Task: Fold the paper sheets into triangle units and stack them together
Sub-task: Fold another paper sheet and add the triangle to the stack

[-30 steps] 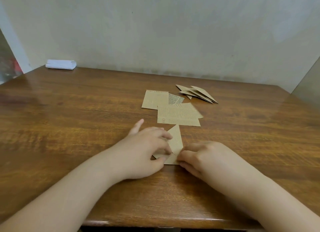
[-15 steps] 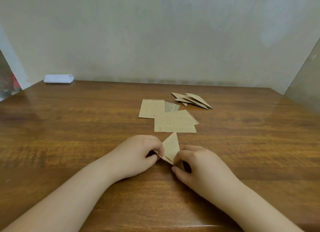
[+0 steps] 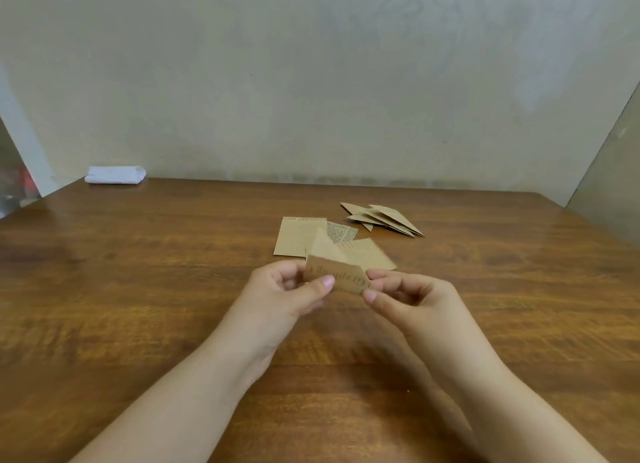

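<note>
Two hands [image 3: 287,289] [image 3: 408,296] pinching folded paper's [image 3: 334,275] edges.

The left hand [image 3: 287,289] and the right hand [image 3: 412,296] are each pinching one end of a folded paper piece [image 3: 334,272], holding it above the wooden counter [image 3: 138,289]. Flat paper sheets [image 3: 298,236] are lying just behind it, with a stack of folded triangle units [image 3: 384,218] resting beyond them. A white folded cloth [image 3: 116,174] is sitting at the far left corner by the wall.
</note>
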Demonstrator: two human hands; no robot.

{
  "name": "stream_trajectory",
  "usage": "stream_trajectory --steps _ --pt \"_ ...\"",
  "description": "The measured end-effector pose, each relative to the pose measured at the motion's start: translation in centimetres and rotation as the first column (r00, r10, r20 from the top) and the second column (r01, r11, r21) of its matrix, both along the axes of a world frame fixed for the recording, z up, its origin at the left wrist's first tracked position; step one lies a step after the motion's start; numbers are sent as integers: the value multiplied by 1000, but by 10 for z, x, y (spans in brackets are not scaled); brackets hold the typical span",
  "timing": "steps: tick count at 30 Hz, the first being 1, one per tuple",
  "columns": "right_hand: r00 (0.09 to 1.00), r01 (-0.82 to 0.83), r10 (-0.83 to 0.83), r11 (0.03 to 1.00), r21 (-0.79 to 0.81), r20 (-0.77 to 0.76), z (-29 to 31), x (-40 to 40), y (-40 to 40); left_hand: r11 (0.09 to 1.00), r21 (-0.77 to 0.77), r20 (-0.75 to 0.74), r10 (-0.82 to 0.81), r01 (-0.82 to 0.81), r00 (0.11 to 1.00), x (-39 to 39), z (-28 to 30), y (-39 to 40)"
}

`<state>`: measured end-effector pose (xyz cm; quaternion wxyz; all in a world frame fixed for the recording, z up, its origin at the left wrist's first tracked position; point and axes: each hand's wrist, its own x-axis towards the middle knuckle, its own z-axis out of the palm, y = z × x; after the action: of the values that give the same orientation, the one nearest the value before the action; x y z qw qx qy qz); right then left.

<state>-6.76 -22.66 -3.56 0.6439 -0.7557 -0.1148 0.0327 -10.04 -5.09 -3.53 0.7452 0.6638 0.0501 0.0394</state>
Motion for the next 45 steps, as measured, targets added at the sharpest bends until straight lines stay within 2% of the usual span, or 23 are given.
stream_trajectory --steps 3,6,8,13,19,20,22,23,24,25,27,29,31,33,34,36,39,45 --pt "998 -50 52 996 73 -36 3 9 6 974 -193 55 130 -118 990 9 1 -4" --pt "993 -3 35 963 268 -114 1 14 16 940 -298 86 202 -168 976 10 -6 -5" --pt "992 43 -4 950 308 -128 -4 15 20 937 -298 70 212 -182 975 10 -11 -4" --pt "998 65 -62 960 272 -20 -13 14 17 959 -169 32 237 -229 971 8 -16 -1" --pt "999 -40 41 995 -88 15 -10 12 7 979 -65 -28 192 -194 981 7 -17 3" --pt "995 -4 19 988 -152 96 -9 13 5 977 -51 -37 205 -206 978 7 -16 5" --pt "909 174 -23 928 -329 416 -6 17 -1 955 -41 -43 292 -293 956 8 -16 11" --pt "831 226 49 881 -416 554 -3 17 -4 934 0 -32 356 -356 934 8 -15 15" --pt "764 220 173 836 -503 621 -1 16 -8 905 85 2 419 -418 908 7 -14 18" --pt "718 183 303 786 -590 626 -1 15 -12 870 197 59 450 -452 891 5 -12 20" --pt "683 107 492 663 -741 539 -4 11 -24 824 419 168 342 -381 924 0 -8 19" --pt "694 63 566 568 -820 445 -10 7 -32 760 631 133 91 -155 987 -6 -4 9" --pt "731 9 567 549 -835 380 -15 5 -37 600 799 13 -82 39 997 -9 -5 -3" --pt "784 -36 525 569 -822 330 -17 3 -36 466 879 -35 -147 100 988 -8 -9 -12" --pt "805 -35 497 583 -812 323 -16 2 -33 434 895 -33 -160 100 987 -7 -11 -15" --pt "851 -21 425 612 -791 307 -13 0 -23 413 906 -31 -159 95 987 -5 -14 -20" --pt "932 -83 321 637 -767 166 -9 -2 -5 426 898 -65 -124 112 990 -5 -17 -21" --pt "973 -160 231 613 -773 -18 -6 4 2 444 882 -150 -47 155 988 -11 -19 -9"
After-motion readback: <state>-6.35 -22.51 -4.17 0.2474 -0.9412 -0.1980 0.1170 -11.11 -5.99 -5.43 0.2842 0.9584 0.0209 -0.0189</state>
